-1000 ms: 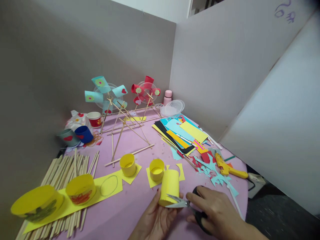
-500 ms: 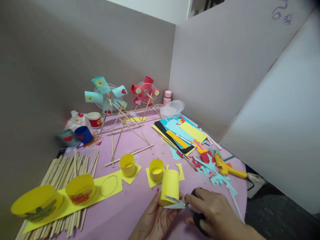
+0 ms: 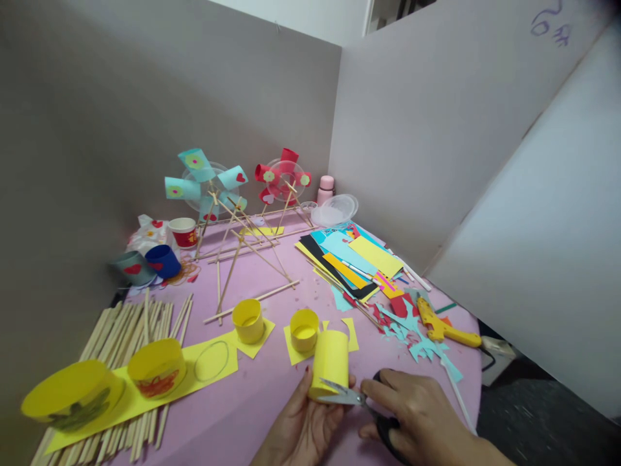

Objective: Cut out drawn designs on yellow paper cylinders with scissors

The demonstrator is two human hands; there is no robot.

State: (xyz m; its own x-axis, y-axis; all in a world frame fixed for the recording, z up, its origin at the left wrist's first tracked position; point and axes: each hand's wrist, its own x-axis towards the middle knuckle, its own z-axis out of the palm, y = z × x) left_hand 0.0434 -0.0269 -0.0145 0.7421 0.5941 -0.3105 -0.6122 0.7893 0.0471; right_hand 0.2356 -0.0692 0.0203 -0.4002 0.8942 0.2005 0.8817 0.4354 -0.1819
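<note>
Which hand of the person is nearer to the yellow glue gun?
The right hand. Holding scissors, it is below and slightly left of the glue gun in view; the left hand, holding a yellow tube, is farther left.

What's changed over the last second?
Only a little: the black-handled metal scissors in the right hand have shifted slightly left, their open blades reaching a bit farther across the lower end of the yellow paper cylinder. Nothing was taken up or let go. The left hand still holds the cylinder, and the yellow glue gun lies where it was.
</note>
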